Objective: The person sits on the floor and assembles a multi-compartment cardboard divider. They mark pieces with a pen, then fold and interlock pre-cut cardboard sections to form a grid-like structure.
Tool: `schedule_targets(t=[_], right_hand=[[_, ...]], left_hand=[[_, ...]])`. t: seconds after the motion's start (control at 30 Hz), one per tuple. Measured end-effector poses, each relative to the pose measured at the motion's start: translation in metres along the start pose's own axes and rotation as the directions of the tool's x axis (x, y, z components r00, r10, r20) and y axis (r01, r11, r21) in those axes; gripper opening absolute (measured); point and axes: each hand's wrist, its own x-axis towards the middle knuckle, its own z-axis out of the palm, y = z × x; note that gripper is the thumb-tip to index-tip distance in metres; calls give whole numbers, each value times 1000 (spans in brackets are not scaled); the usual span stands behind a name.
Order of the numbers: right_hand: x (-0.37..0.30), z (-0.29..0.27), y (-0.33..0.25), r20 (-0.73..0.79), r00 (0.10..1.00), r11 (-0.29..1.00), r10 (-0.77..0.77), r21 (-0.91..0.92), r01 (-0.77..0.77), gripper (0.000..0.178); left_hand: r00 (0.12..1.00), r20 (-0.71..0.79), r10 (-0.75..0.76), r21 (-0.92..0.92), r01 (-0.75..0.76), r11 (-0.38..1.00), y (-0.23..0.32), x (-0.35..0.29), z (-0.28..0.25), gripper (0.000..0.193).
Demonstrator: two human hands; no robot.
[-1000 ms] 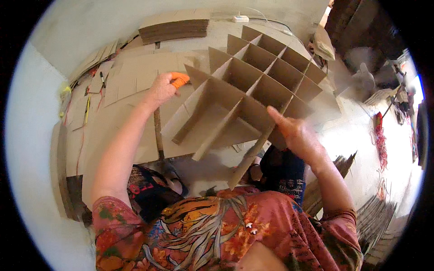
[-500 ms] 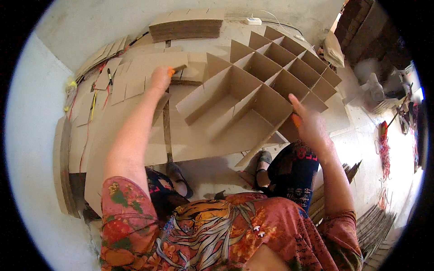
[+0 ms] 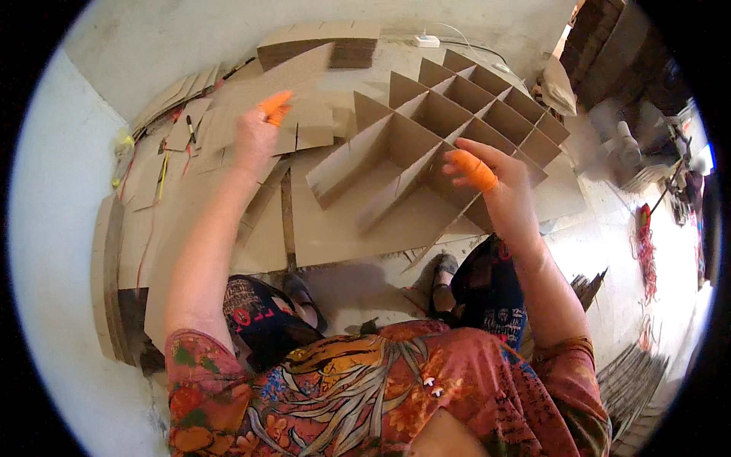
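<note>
My left hand (image 3: 259, 133), with orange coverings on its fingers, is closed on a slotted cardboard strip (image 3: 301, 68). The strip is blurred by motion and tilts up to the right, above other flat cardboard pieces. To the right stands a cardboard divider grid (image 3: 434, 114) of interlocked strips with several square cells. Over the grid's near right part is my right hand (image 3: 499, 171), also wearing orange on a finger. Its fingers are apart and hold nothing; whether they touch the grid, I cannot tell.
A stack of cut cardboard (image 3: 350, 53) lies against the back wall. Nearby are a white socket box (image 3: 428, 40) with a cable and a black marker (image 3: 190, 129). Red strings (image 3: 646, 251) hang at the right, above bundled cardboard strips (image 3: 628, 381). Cardboard sheets lean at the left wall.
My left hand has moved slightly left and up, lifting the cardboard strip off the pile. My right hand has shifted left and its fingers have spread over the grid.
</note>
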Motion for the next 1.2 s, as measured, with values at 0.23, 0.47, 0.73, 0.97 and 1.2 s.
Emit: schedule_targets(t=[0.23,0.47,0.73,0.97,1.2], right_hand=[[-7,-12,7,-190,974,987,124,120,-102,31],[-60,-41,-19,-195,978,997,-69,-45,62,20],[-87,-32,42,-78,996,968,-44,-252,23,15],[-90,-31,88,33,998,969,51,-243,-41,26],[-52,-60,20,54,920,617,-388,-726,303,53]], left_hand=[[565,302,768,-263,-725,637,112,-78,40,40],[991,-5,-131,-442,116,890,40,-7,15,34],[910,331,-252,-402,377,834,-21,-33,39,29],[924,265,-277,-321,355,878,-74,-64,46,37],[942,185,-279,-294,324,899,-5,-117,26,43]])
